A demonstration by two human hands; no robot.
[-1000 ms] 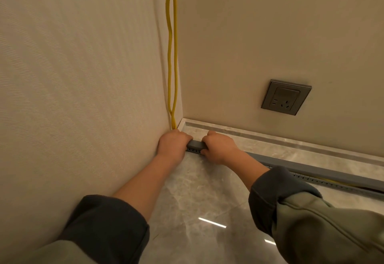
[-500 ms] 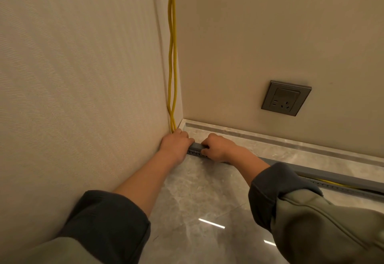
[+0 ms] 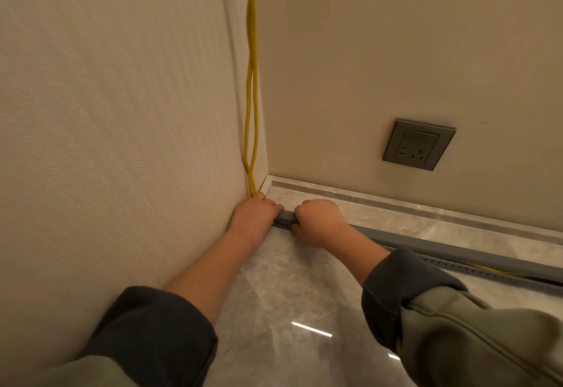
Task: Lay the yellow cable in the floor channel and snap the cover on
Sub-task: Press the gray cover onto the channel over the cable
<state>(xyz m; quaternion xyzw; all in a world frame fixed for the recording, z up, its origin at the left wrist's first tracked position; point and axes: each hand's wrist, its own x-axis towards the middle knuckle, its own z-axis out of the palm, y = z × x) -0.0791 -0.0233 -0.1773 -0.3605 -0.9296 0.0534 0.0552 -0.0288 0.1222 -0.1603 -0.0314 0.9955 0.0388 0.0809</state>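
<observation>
Both hands are pressed down on the corner end of the grey cover (image 3: 475, 251), where the channel (image 3: 487, 274) meets the left wall (image 3: 106, 142). The left hand (image 3: 254, 211) sits hard in the corner with its fingers curled over the cover's end, and the right hand (image 3: 318, 220) is just beside it, clenched into a fist around the strip; a short stretch of cover and the slotted side of the channel shows between them. Compared with a second ago the hands have hardly shifted along the strip; the left has closed a little nearer to the right, and the knuckles look more bunched, which suggests that the push to seat this end is under way rather than finished. The yellow cable (image 3: 252, 97) comes down the corner as two strands and disappears behind the left hand, so its entry into the channel is hidden. Far to the right a bit of yellow shows in a gap under the cover, so that stretch appears not yet snapped shut. A grey wall socket (image 3: 419, 144) sits on the back wall, well apart from the work. The floor (image 3: 289, 310) is glossy tile.
</observation>
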